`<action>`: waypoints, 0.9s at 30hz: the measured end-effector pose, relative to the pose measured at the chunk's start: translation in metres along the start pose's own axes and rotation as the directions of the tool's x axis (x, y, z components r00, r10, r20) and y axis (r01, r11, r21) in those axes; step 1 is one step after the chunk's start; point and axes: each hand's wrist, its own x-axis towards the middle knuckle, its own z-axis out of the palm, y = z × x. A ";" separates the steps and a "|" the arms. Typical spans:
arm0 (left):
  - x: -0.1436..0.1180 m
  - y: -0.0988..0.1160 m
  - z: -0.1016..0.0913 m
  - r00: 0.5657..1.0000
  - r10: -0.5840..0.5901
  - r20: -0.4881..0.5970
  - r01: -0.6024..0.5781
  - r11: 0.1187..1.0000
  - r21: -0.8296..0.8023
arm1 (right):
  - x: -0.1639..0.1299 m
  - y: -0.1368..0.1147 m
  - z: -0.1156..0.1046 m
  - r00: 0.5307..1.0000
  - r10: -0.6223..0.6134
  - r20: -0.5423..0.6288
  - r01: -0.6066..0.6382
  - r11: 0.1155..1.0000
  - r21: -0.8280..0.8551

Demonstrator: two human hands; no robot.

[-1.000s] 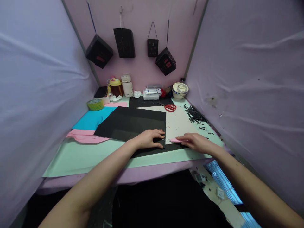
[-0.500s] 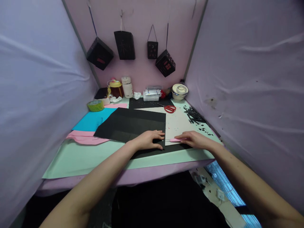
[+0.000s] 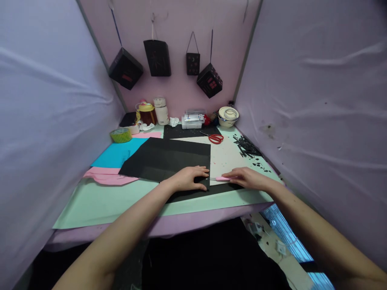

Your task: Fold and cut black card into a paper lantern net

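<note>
My left hand [image 3: 190, 178] lies flat, fingers together, pressing on the near right corner of a large black paper sheet [image 3: 165, 158]. My right hand [image 3: 248, 179] holds a slim pink craft knife [image 3: 221, 178], its tip pointing left toward the black sheet's right edge. Under both is a cream cutting board [image 3: 226, 155] and a strip of black paper along the front.
Red scissors [image 3: 215, 138] lie behind the board. Black paper scraps [image 3: 248, 147] pile at the right. Blue paper [image 3: 119, 152] and pink paper [image 3: 107, 175] sit left, with a green tape roll [image 3: 121, 134]. Bottles, a box and a bowl [image 3: 228, 114] line the back wall; black lanterns hang above.
Both hands stay in place on the sheet and the knife; only the camera view has shifted slightly.
</note>
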 end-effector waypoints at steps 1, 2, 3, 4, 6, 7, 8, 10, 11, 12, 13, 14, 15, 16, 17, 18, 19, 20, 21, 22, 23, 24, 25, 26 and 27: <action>0.000 0.000 0.000 1.000 0.003 -0.006 -0.003 1.000 0.002 | -0.004 0.001 0.000 1.000 0.009 -0.003 -0.009 1.000 0.021; 0.000 0.001 0.000 1.000 0.006 -0.011 -0.006 1.000 0.002 | -0.009 0.001 0.001 1.000 0.021 -0.010 -0.020 0.999 0.044; -0.001 0.001 0.000 1.000 0.006 -0.016 -0.006 1.000 0.001 | -0.014 0.001 0.001 0.999 0.035 -0.018 -0.033 0.997 0.065; -0.001 0.002 0.000 1.000 0.002 -0.019 -0.002 1.000 -0.002 | -0.019 0.000 0.001 0.998 0.050 -0.027 -0.047 0.996 0.082; -0.002 0.002 0.000 1.000 -0.013 -0.023 0.013 1.000 -0.008 | -0.026 -0.003 0.003 0.996 0.074 -0.043 -0.069 0.993 0.099; -0.002 0.003 0.000 1.000 -0.021 -0.023 0.021 1.000 -0.010 | -0.028 -0.004 0.004 0.996 0.079 -0.047 -0.074 0.992 0.103; -0.002 0.003 0.000 0.999 -0.028 -0.023 0.028 1.000 -0.011 | -0.030 -0.006 0.005 0.996 0.079 -0.050 -0.074 0.992 0.106; -0.002 0.004 0.000 0.999 -0.035 -0.021 0.035 0.999 -0.010 | -0.031 -0.007 0.008 0.995 0.081 -0.053 -0.074 0.991 0.114; -0.002 0.004 -0.001 0.999 -0.036 -0.020 0.036 0.999 -0.009 | -0.031 -0.008 0.009 0.995 0.084 -0.054 -0.077 0.990 0.118; -0.002 0.004 -0.001 0.999 -0.036 -0.019 0.036 0.999 -0.007 | -0.031 -0.008 0.010 0.995 0.088 -0.056 -0.081 0.989 0.121; -0.002 0.005 -0.001 0.999 -0.035 -0.018 0.035 0.999 -0.005 | -0.031 -0.008 0.010 0.994 0.091 -0.061 -0.083 0.989 0.121; -0.002 0.005 -0.001 0.999 -0.033 -0.018 0.033 0.999 -0.003 | -0.032 -0.008 0.011 0.994 0.091 -0.067 -0.083 0.989 0.120; -0.002 0.005 -0.001 0.999 -0.030 -0.018 0.030 1.000 -0.001 | -0.032 -0.008 0.011 0.994 0.086 -0.070 -0.077 0.990 0.120; -0.002 0.005 -0.001 0.999 -0.026 -0.019 0.026 1.000 0.002 | -0.033 -0.008 0.012 0.994 0.078 -0.071 -0.069 0.990 0.119; -0.002 0.005 -0.001 1.000 -0.022 -0.020 0.022 1.000 0.004 | -0.034 -0.009 0.012 0.995 0.069 -0.070 -0.060 0.991 0.120; -0.002 0.004 -0.001 1.000 -0.015 -0.021 0.015 1.000 0.006 | -0.035 -0.009 0.013 0.996 0.061 -0.067 -0.052 0.991 0.121; -0.002 0.004 -0.001 1.000 -0.008 -0.021 0.008 1.000 0.007 | -0.036 -0.010 0.013 0.996 0.055 -0.065 -0.046 0.991 0.124; -0.002 0.004 -0.001 1.000 -0.001 -0.021 0.001 1.000 0.009 | -0.036 -0.011 0.014 0.997 0.052 -0.062 -0.044 0.991 0.126; -0.002 0.004 -0.001 1.000 0.004 -0.021 -0.004 1.000 0.013 | -0.037 -0.012 0.015 0.997 0.051 -0.060 -0.043 0.991 0.128; -0.002 0.004 -0.001 1.000 0.008 -0.019 -0.007 1.000 0.016 | -0.037 -0.013 0.015 0.997 0.051 -0.061 -0.043 0.991 0.130; -0.002 0.004 -0.001 1.000 0.010 -0.016 -0.010 1.000 0.020 | -0.038 -0.014 0.016 0.997 0.051 -0.063 -0.042 0.991 0.129; -0.001 0.003 -0.001 1.000 0.011 -0.013 -0.011 1.000 0.025 | -0.038 -0.015 0.017 0.997 0.049 -0.065 -0.040 0.991 0.126; -0.001 0.003 0.000 1.000 0.011 -0.010 -0.010 1.000 0.028 | -0.039 -0.016 0.018 0.997 0.045 -0.068 -0.037 0.992 0.122; -0.001 0.003 0.000 1.000 0.010 -0.008 -0.010 0.999 0.032 | -0.039 -0.017 0.018 0.997 0.040 -0.071 -0.031 0.993 0.117; -0.001 0.002 0.000 1.000 0.009 -0.006 -0.009 0.999 0.035 | -0.040 -0.017 0.019 0.997 0.035 -0.074 -0.026 0.993 0.113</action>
